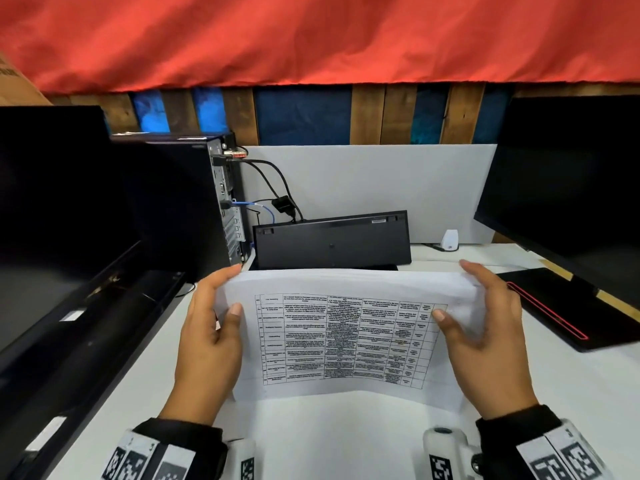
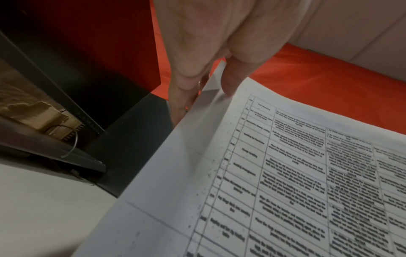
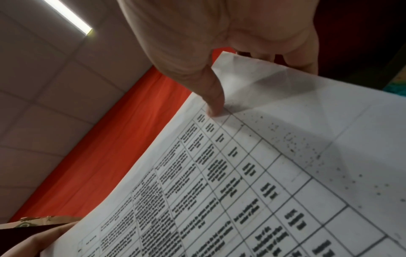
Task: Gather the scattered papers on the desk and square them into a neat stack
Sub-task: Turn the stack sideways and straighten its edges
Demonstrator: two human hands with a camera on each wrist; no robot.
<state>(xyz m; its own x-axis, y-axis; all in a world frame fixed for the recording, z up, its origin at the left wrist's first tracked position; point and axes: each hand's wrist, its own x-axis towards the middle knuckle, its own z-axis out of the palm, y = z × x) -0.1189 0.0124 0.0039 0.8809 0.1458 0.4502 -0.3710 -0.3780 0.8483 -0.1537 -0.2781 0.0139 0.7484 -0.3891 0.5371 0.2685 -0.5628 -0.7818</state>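
A stack of white papers [image 1: 343,337] with a printed table on the top sheet stands tilted above the white desk [image 1: 339,438], held between both hands. My left hand [image 1: 211,327] grips its left edge, thumb on the front, fingers behind. My right hand [image 1: 485,320] grips the right edge the same way, thumb on the table's last column. In the left wrist view the thumb [image 2: 232,81] lies on the papers [image 2: 285,173] near the top corner. In the right wrist view the thumb [image 3: 214,97] presses on the sheet [image 3: 263,173], with the fingers behind its creased corner.
A black keyboard [image 1: 332,240] leans upright just behind the papers. A black computer tower [image 1: 194,202] and a monitor [image 1: 52,209] stand at the left, another monitor [image 1: 571,188] at the right. A black pad with a red line [image 1: 561,310] lies on the right.
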